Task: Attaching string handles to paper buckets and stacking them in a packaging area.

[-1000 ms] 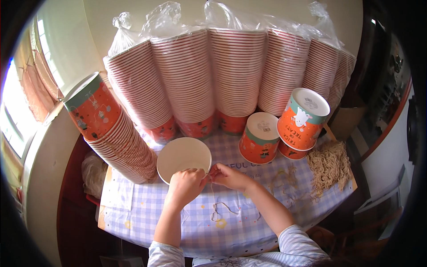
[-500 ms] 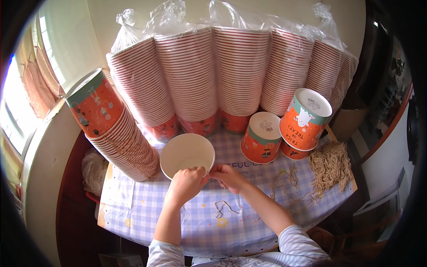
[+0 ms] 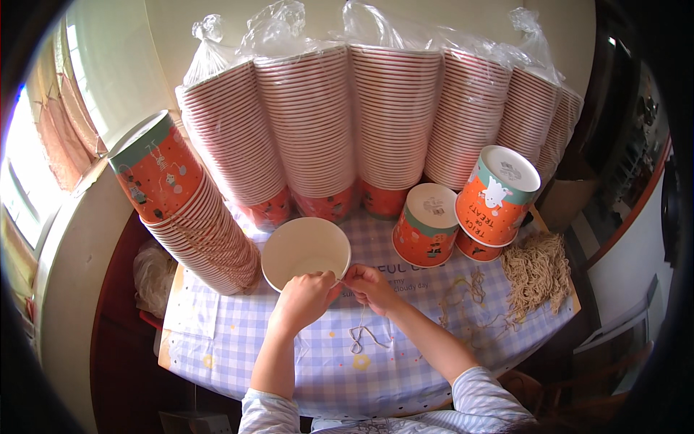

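An upright paper bucket, white inside, stands at the middle of the table with its mouth up. My left hand is closed at its near rim, the fingers curled toward the right. Close against it, my right hand pinches a thin beige string by the bucket's right side. The string's loose end hangs below my fingers and lies in a loop on the checked cloth. My hands hide the bucket's near side, and where the string meets it is hard to make out.
Tall bagged stacks of paper buckets line the back. A leaning stack stands at left, with an orange bucket upside down on top. At right are upturned buckets, a bundle of strings and loose strands on the tablecloth.
The right hand's fingers have shifted very slightly beside the rim. Otherwise the hands, bucket and string stay nearly as they were, with the whole view drifting a little.
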`<state>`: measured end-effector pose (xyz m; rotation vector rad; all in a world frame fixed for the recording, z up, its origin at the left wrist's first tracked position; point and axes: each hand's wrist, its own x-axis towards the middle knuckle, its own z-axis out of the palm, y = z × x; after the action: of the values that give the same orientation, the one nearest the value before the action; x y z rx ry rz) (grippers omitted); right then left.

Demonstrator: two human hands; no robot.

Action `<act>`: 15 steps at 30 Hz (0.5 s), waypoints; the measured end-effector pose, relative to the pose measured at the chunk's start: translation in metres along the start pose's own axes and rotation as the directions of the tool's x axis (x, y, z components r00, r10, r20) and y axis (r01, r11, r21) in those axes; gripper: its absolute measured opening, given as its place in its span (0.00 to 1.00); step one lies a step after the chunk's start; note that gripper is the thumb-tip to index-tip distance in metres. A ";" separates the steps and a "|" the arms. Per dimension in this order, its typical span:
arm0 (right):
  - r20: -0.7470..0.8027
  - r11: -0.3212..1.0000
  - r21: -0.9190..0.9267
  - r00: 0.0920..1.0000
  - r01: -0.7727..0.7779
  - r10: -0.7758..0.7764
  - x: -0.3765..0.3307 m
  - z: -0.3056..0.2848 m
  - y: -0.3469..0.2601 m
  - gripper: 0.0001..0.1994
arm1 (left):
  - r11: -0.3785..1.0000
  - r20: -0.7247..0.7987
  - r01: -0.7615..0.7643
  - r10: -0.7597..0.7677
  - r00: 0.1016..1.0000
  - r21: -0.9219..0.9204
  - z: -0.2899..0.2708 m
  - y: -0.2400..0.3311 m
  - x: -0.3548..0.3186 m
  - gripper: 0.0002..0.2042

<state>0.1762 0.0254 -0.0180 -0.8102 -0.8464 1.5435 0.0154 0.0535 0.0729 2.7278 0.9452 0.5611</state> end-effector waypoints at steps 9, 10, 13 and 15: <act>-0.031 0.993 -0.115 1.000 -0.006 0.002 -0.002 0.007 -0.004 0.04 | 1.000 0.069 0.027 -0.028 0.997 0.007 0.002 -0.004 -0.002 0.04; -0.038 0.987 -0.160 0.999 0.017 -0.024 -0.002 0.009 -0.004 0.03 | 1.000 0.069 0.028 -0.028 0.997 0.007 0.002 -0.003 -0.002 0.04; -0.078 0.974 -0.216 0.994 0.062 -0.081 -0.004 0.014 -0.004 0.03 | 0.999 0.064 0.025 -0.027 0.998 0.022 0.001 -0.002 -0.002 0.04; -0.110 0.970 -0.227 0.988 0.084 -0.111 -0.004 0.017 -0.001 0.03 | 0.998 0.075 0.050 -0.052 0.996 0.028 0.001 -0.001 -0.002 0.05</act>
<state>0.1628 0.0200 -0.0087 -0.9995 -0.9653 1.3138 0.0138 0.0530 0.0713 2.7186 1.0070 0.4364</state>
